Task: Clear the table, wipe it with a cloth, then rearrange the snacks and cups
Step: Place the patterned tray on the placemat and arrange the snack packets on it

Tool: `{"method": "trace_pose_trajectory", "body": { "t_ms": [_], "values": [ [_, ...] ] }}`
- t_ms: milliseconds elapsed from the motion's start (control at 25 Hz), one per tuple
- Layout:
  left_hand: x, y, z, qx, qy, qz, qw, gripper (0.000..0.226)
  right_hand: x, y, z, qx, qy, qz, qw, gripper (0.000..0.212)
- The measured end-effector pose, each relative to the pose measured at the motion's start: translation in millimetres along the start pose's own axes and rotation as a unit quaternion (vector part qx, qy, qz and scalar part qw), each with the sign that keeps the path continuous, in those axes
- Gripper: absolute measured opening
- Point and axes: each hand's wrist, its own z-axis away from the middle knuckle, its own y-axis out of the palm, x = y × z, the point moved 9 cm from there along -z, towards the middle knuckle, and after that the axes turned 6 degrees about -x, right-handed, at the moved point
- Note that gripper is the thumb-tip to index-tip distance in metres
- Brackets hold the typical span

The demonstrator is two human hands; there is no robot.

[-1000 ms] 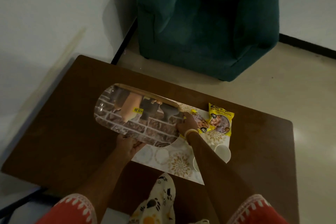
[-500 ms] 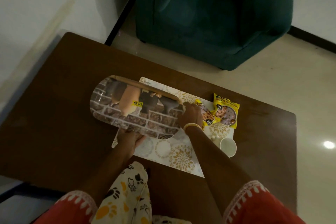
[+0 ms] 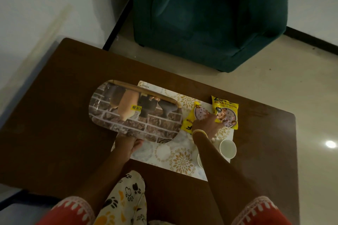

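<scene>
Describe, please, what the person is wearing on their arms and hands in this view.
Both forearms are bare. The right hand has a thin gold-coloured bangle at the wrist; the left hand shows no jewellery. At the frame's bottom, short red sleeves edged with a white pointed trim cover the upper arms. No gloves or watch are visible.

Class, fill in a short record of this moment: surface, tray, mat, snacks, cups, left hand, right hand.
surface: brown table
tray: oval, brick print, price sticker, lies partly on the mat
mat: floral, under tray, snacks and cups
snacks: two yellow packets side by side
cups: two white, near right forearm
left hand: grips tray's near edge
right hand: on the left packet
</scene>
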Motion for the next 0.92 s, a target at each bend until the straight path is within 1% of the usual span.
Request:
{"method": "trace_pose_trajectory", "body": {
  "t_ms": [80,160,200,280,360,400,520,640,680,760,840,920],
  "values": [
    [1.4,-0.7,-1.9,-0.009,-0.014,0.028,0.999,0.041,17.9,-17.1,3.0,-0.056,-0.088,-0.021,0.994,0.037],
    [4.9,2.5,0.4,-0.010,-0.031,0.040,0.999,0.042,40.1,-27.6,14.3,-0.074,-0.169,-0.074,0.980,0.038],
    [6.0,6.6,4.4,-0.006,-0.030,0.028,0.999,0.041,49.5,-25.8,22.1,-0.057,-0.190,-0.102,0.975,0.039],
    [17.0,18.2,9.5,0.007,-0.030,0.025,0.999,0.036,62.0,-5.5,39.9,0.025,-0.204,-0.126,0.970,0.040],
    [31.2,26.6,15.4,0.005,-0.046,0.026,0.999,0.028,62.3,22.6,56.5,0.104,-0.207,-0.095,0.968,0.042],
    [34.4,28.1,16.7,0.002,-0.045,0.032,0.998,0.026,58.7,32.8,60.6,0.120,-0.213,-0.064,0.968,0.044],
    [42.6,36.7,19.4,0.031,-0.018,-0.024,0.999,0.016,44.7,38.7,59.0,0.109,-0.248,0.025,0.962,0.046],
    [54.6,37.7,22.8,0.028,-0.033,-0.023,0.999,0.024,42.1,15.6,41.7,0.059,-0.288,0.085,0.952,0.044],
    [57.5,42.5,25.5,0.026,-0.043,-0.024,0.998,0.024,41.0,3.8,28.2,0.033,-0.283,0.085,0.955,0.045],
    [64.4,51.6,27.9,0.023,-0.063,-0.021,0.998,0.031,33.5,-14.5,-9.4,-0.014,-0.232,0.089,0.968,0.047],
    [72.3,61.6,28.3,0.015,-0.078,-0.044,0.996,0.034,14.6,-25.5,-53.0,-0.039,-0.130,0.106,0.985,0.050],
    [78.1,73.1,20.9,0.013,-0.073,-0.036,0.997,0.026,-11.3,-27.0,-84.5,-0.030,-0.017,0.094,0.995,0.059]
  ]
}}
